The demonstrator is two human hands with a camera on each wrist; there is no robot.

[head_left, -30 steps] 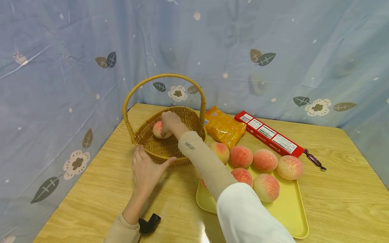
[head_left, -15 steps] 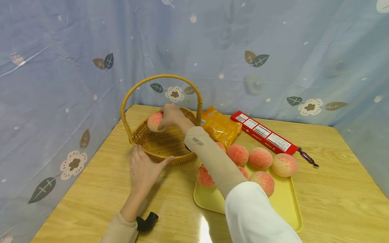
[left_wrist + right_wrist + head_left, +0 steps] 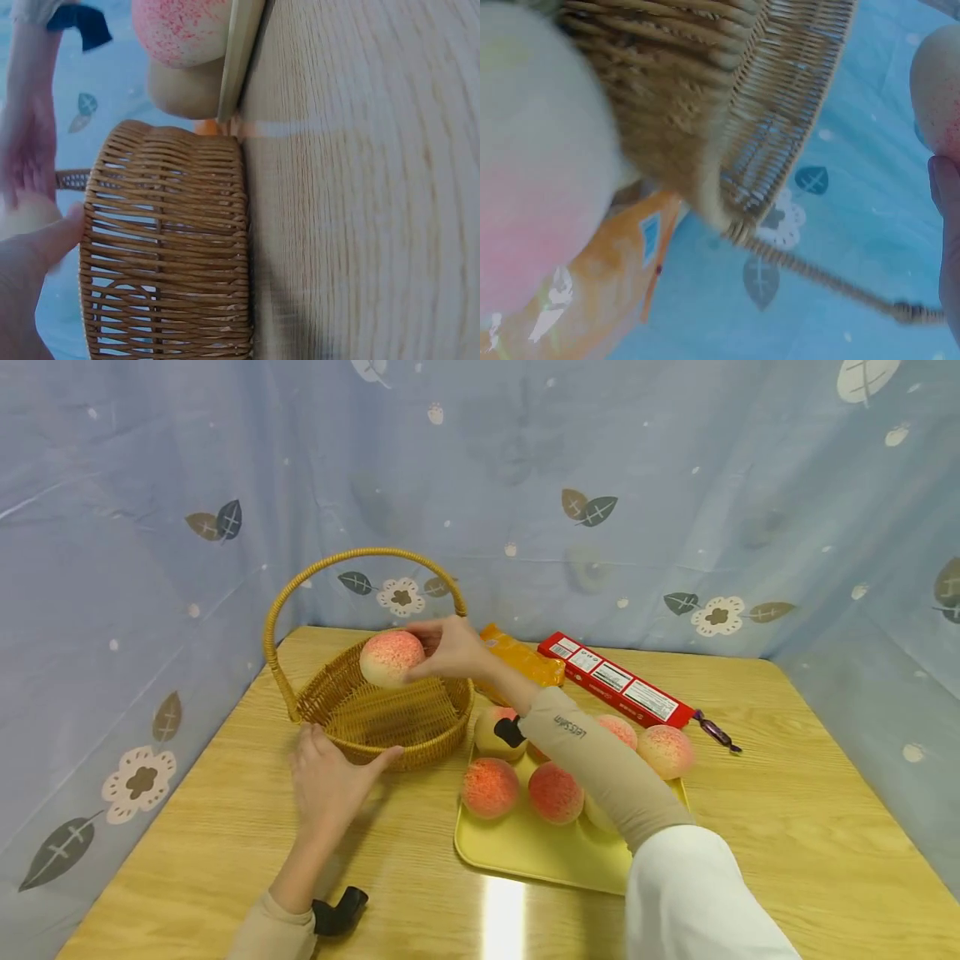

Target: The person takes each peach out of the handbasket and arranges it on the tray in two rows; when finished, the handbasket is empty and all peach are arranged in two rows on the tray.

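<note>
My right hand (image 3: 457,652) holds a pink-and-cream peach (image 3: 390,658) between thumb and fingers, raised over the wicker basket (image 3: 397,710) and under its arched handle. In the right wrist view that peach (image 3: 936,94) shows at the right edge, with a finger against it. My left hand (image 3: 326,781) lies spread along the basket's near-left side, thumb apart from the fingers. The left wrist view shows its thumb (image 3: 60,234) at the top rim of the woven wall (image 3: 165,247). No other peach shows in the basket.
Right of the basket, a yellow tray (image 3: 540,860) bears several peaches, partly hidden by my right sleeve. Behind it lie an orange packet (image 3: 517,656), a long red box (image 3: 615,677) and a purple-wrapped candy (image 3: 717,732). A patterned blue curtain (image 3: 510,468) hangs round the table.
My right hand has lifted the peach up from inside the basket. The head view has turned rightward, so everything sits further left. My left hand stays by the basket.
</note>
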